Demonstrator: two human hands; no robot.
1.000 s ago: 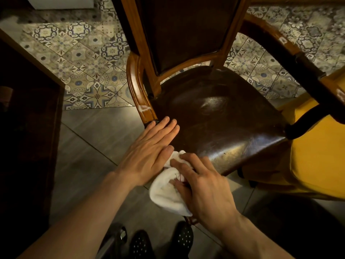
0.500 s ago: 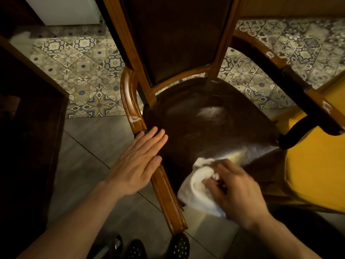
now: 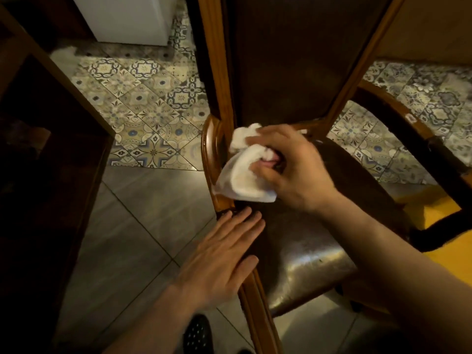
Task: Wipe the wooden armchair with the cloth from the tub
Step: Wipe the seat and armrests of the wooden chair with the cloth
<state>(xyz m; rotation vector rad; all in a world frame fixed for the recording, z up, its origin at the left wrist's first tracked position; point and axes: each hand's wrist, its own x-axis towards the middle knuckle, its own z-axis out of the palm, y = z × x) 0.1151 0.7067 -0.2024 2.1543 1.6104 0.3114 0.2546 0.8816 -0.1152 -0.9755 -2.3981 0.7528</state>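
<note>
The wooden armchair (image 3: 301,249) fills the middle of the view, with a dark glossy seat, a dark padded back and curved wooden armrests. My right hand (image 3: 293,169) is shut on a crumpled white cloth (image 3: 242,175), pressing it at the seat's back left corner, against the left armrest (image 3: 208,149) and the base of the backrest frame. My left hand (image 3: 222,261) lies flat with fingers spread on the front part of the left armrest. The tub is not in view.
Dark wooden furniture (image 3: 51,149) stands close on the left. A yellow object (image 3: 449,267) sits under the right armrest (image 3: 408,129). A white appliance (image 3: 127,19) is at the back. Patterned tiles (image 3: 143,108) and grey floor tiles (image 3: 143,221) surround the chair.
My right hand carried the cloth from the seat's front edge up to its back left corner by the backrest. My left hand stayed on the left armrest.
</note>
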